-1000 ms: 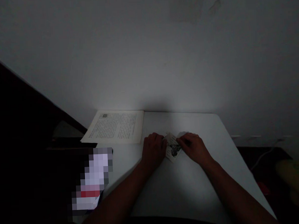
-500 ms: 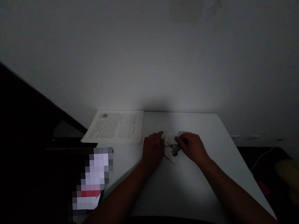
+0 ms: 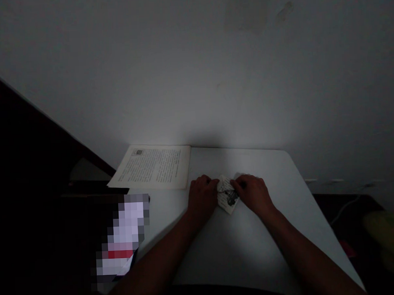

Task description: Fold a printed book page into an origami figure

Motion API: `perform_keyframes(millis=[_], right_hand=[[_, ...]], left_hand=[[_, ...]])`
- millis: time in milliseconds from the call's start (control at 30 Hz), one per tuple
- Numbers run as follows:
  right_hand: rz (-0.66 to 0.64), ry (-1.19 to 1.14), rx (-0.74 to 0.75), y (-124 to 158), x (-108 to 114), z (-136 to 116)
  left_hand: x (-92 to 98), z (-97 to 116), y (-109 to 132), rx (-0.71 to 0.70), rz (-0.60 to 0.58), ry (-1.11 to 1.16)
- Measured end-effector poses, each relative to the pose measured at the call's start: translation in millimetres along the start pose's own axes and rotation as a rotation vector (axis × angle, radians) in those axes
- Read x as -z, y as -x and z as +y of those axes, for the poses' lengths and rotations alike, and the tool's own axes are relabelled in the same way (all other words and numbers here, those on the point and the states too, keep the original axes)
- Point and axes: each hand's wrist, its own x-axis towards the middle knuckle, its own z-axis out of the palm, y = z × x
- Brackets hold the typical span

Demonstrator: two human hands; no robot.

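Observation:
A small piece of folded printed paper (image 3: pixel 228 199) lies on the white table, one corner pointing toward me. It carries text and a dark picture, and a crease or flap edge runs across its upper part. My left hand (image 3: pixel 203 195) grips the paper's left side, with the fingers curled and the thumb at its upper left edge. On the other side, my right hand (image 3: pixel 253 192) pinches the upper right edge between thumb and fingers. The undersides of both grips are hidden.
Printed sheets (image 3: pixel 155 166) lie at the table's back left, against the wall (image 3: pixel 194 78). A phone (image 3: pixel 125 233) with a blurred-out bright screen is at the left edge, beside my left forearm. The white table (image 3: pixel 269 161) ends at the right, where a cable (image 3: pixel 345 208) hangs.
My left thumb has shifted slightly along the paper's upper left edge, and the left fingers have curled a little more. The right hand stays almost where it was.

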Motion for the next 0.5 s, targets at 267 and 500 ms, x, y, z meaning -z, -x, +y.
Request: perform_keyframes(millis=[267,500], right_hand=[[0.005,-0.023,-0.011,-0.5,-1.7,-0.8],[0.094,-0.48,-0.19,2.5,7.1,28.1]], left_hand=[[4.3,12.5,0.3,0.023,0.029,-0.067],[4.4,13.8,-1.0,0.028,0.017,-0.093]])
